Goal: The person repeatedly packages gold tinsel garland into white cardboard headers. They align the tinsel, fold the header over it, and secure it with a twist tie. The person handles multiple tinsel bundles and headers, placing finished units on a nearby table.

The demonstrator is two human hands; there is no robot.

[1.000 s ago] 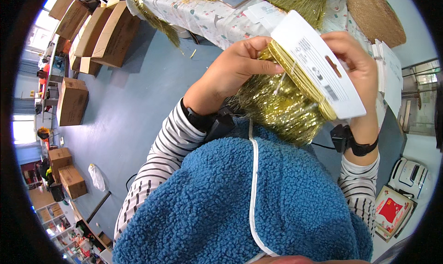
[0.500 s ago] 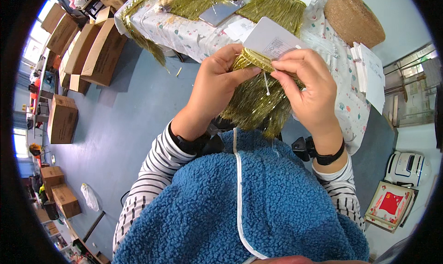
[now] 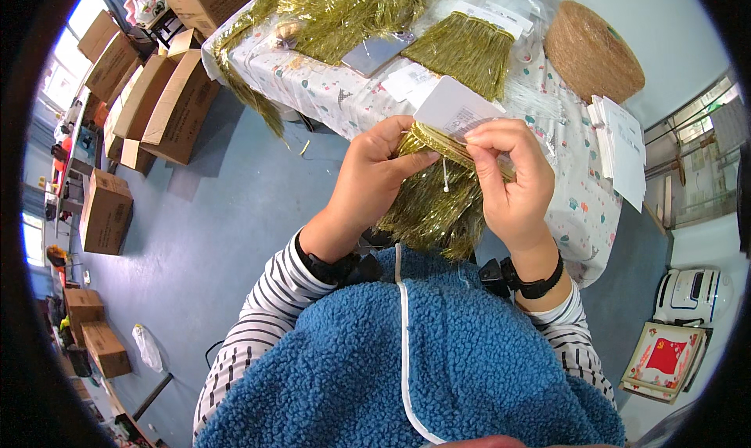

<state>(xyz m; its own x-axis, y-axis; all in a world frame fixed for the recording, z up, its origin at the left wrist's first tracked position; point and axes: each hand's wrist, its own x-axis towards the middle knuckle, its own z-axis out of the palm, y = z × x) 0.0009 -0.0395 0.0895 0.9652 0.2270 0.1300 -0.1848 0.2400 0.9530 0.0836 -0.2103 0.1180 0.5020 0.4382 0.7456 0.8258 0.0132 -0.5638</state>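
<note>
A gold tinsel fringe (image 3: pixel 434 209) hangs in front of me, its braided top band bunched in layers. My left hand (image 3: pixel 361 182) is closed on the left end of the band, thumb on top. At the band's right side, the fingers of my right hand (image 3: pixel 518 178) pinch its edge. A white printed card (image 3: pixel 450 104) stands up behind the band, between both hands. From the front of the band dangles a thin white plastic fastener (image 3: pixel 446 177), its small end hanging free over the strands. The fingertips partly hide how card and band are joined.
Ahead is a table with a patterned white cloth (image 3: pixel 579 213). On it lie a carded gold fringe (image 3: pixel 461 53), loose tinsel (image 3: pixel 352 14), a phone (image 3: pixel 377 53), a big brown spool (image 3: pixel 594 53) and stacked white cards (image 3: pixel 622 151). Cardboard boxes (image 3: pixel 184 107) stand on the floor at left.
My view has tilted, so the table sits lower. The right hand has shifted slightly along the band, and the white fastener now hangs straighter and shows less of its length.
</note>
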